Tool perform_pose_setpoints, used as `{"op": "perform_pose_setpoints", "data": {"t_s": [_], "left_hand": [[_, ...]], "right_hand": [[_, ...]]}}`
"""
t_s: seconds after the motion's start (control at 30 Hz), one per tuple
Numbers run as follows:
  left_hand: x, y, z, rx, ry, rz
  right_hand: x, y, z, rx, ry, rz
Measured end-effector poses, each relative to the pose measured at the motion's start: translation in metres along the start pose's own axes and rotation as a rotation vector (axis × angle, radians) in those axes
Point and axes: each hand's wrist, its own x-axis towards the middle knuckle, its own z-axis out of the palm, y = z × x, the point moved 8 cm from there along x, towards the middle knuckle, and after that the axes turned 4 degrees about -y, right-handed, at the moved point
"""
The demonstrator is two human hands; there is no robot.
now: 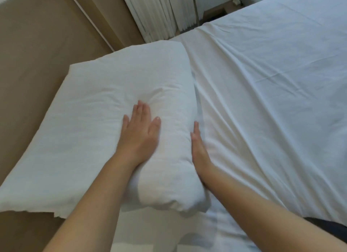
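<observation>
A white pillow (pixel 105 105) lies on the left side of the bed (pixel 272 101), its long axis seemingly running near to far. The left hand (pixel 139 137) presses flat on top. The right hand (pixel 200 156), fingers straight, pushes against the pillow's right edge.

The left hand's (pixel 138 137) palm is hidden against the pillow (pixel 112 105); the right hand (pixel 200 154) shows only its edge, its palm out of sight at the pillow's side; the pillow's near left corner, the bed (pixel 272 82) and the curtain (pixel 159 13) run past the frame; a small pale object (pixel 235 1) beyond the bed is too small to tell; a dark strip (pixel 330 226) at lower right is cut off.
</observation>
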Motion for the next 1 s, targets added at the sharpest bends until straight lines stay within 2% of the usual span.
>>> {"op": "perform_pose_setpoints", "data": {"t_s": [0.1,0.2,0.23,0.3,0.37,0.43,0.53,0.67,0.77,0.87,1.0], "left_hand": [[-0.018,0.022,0.015,-0.096,-0.080,0.090],[-0.029,-0.002,0.003,-0.011,0.039,-0.043],[-0.036,-0.003,0.005,0.030,0.046,-0.064],[-0.047,0.014,0.019,-0.002,-0.012,0.033],[-0.053,0.028,0.022,-0.034,-0.052,0.117],[-0.050,0.020,0.015,-0.013,0.002,0.065],[-0.046,0.021,0.018,0.025,-0.020,0.071],[-0.021,0.010,0.000,-0.031,0.032,0.040],[0.007,0.002,-0.006,0.040,-0.008,0.027],[0.043,-0.008,-0.025,0.041,0.053,0.004],[0.084,-0.004,-0.021,0.069,-0.008,-0.001]], "right_hand": [[-0.019,0.005,0.009,-0.004,-0.014,0.001],[-0.036,0.013,0.000,0.116,0.054,0.055],[-0.043,0.015,0.006,0.079,0.040,0.070],[-0.052,0.015,0.017,0.003,0.004,0.059],[-0.055,0.010,0.009,0.023,0.013,0.013],[-0.054,0.013,-0.002,0.045,0.049,-0.008],[-0.058,0.017,0.011,-0.044,-0.042,0.006],[-0.026,-0.001,-0.012,0.058,0.044,-0.013],[0.002,-0.018,-0.003,-0.013,-0.028,-0.047],[0.033,-0.026,-0.010,0.015,0.073,-0.040],[0.082,-0.034,-0.011,-0.052,-0.007,-0.066]]}}
